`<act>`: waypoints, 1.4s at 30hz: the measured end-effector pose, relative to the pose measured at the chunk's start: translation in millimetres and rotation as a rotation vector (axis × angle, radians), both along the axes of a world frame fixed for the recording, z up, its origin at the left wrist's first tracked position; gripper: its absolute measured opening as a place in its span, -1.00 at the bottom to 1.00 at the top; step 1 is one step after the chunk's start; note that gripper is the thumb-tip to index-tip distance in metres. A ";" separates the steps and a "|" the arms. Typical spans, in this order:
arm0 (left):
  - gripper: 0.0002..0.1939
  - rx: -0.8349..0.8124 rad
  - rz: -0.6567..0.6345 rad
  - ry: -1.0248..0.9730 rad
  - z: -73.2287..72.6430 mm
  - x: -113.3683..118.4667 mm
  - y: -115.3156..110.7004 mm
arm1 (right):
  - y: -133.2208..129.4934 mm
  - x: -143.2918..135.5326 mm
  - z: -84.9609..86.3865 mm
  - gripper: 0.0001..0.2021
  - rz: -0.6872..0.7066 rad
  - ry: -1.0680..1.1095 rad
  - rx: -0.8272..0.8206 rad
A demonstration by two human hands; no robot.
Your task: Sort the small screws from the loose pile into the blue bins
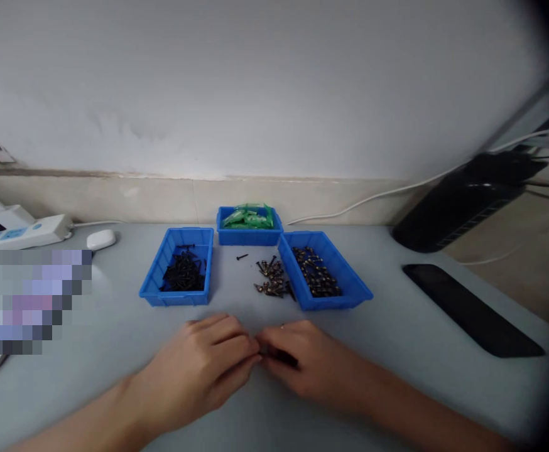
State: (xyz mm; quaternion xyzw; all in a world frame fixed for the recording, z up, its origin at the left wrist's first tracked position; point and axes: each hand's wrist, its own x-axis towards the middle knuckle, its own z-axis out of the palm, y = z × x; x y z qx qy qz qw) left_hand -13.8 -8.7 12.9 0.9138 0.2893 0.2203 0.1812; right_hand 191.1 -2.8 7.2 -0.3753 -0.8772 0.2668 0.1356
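My left hand [213, 361] and my right hand [315, 358] meet above the near part of the table, fingertips pinched together. Whatever small dark thing they hold is mostly hidden by the fingers. Beyond my left hand stands a blue bin [175, 299] with black screws [184, 274] inside. Another blue bin [354, 282], behind my right hand, contains dark and brassy screw-like pieces [319, 276]. A loose pile of similar pieces [272, 280] lies against that bin's left side. One black screw [242, 257] rests alone between the bins.
At the wall, a small blue bin [249, 238] holds green plastic packets [250, 218]. Left are a power strip [39, 232], a white case [101, 239] and a pixelated object [29, 301]. Right are a flat black object [472, 311], a black container [458, 204] and a white cable [373, 199].
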 end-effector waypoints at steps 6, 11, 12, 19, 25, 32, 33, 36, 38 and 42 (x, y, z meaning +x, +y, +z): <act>-0.86 -0.085 0.134 0.009 -0.6 -0.3 4.5 | 2.4 5.4 6.1 -0.93 -0.106 0.072 0.045; -0.89 -0.168 0.083 0.019 -6.3 2.6 2.8 | -6.5 5.8 11.4 -0.91 -0.011 0.167 0.083; -0.90 -0.169 0.070 0.028 -6.3 2.4 2.2 | -8.1 6.0 12.2 -0.88 0.021 0.172 0.084; -0.85 0.263 0.174 0.010 19.1 -22.1 14.3 | 1.3 7.1 8.0 -0.73 -0.110 0.018 0.086; -0.78 0.319 0.628 0.286 28.3 -44.8 36.8 | 2.2 2.5 -5.0 -0.65 -0.161 -0.207 0.198; -0.68 0.151 0.588 0.321 15.0 -34.4 33.8 | 2.5 2.4 -8.1 -0.61 -0.285 -0.361 0.307; -0.66 0.129 0.547 0.328 13.5 -31.6 32.1 | 2.6 2.3 -8.9 -0.61 -0.286 -0.364 0.323; -0.66 0.134 0.470 0.322 9.6 -24.9 28.2 | 2.6 1.9 -10.6 -0.64 -0.266 -0.356 0.369; -0.66 0.154 0.455 0.302 7.6 -23.0 26.6 | 3.3 2.2 -11.0 -0.67 -0.247 -0.341 0.389; -0.67 0.198 0.441 0.274 4.5 -23.5 24.6 | 7.3 5.0 -11.3 -0.62 -0.196 -0.323 0.388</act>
